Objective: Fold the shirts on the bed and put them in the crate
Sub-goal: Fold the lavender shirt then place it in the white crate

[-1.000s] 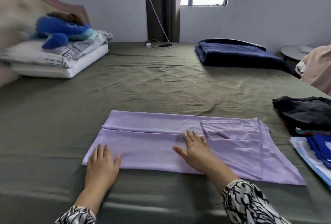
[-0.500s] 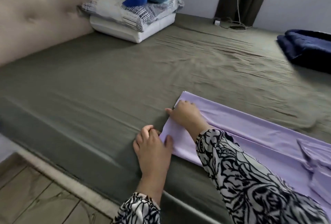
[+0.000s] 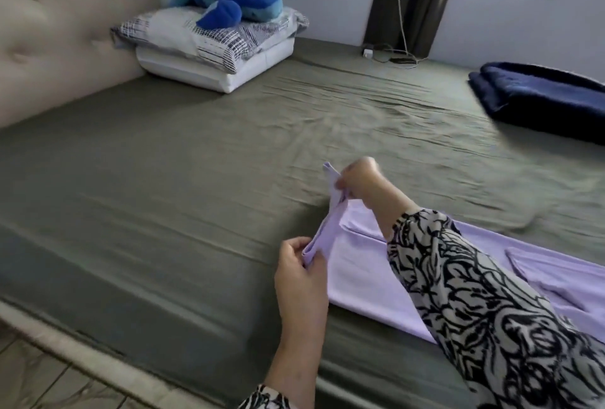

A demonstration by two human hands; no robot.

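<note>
i see left hand (image 3: pixel 299 266) and right hand (image 3: pixel 358 179) each pinching the lilac shirt (image 3: pixel 366 273) end, lifted off the olive bed sheet (image 3: pixel 196 179).

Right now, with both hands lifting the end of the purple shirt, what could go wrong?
1. The left hand and right hand pinch only the end corners of the purple shirt; a slipped corner could make the fold land crooked.
2. Lifting may pull open the lengthwise fold already made.
3. The shirt lies close to the edge of the bed, so a tug might slide it off.
</note>
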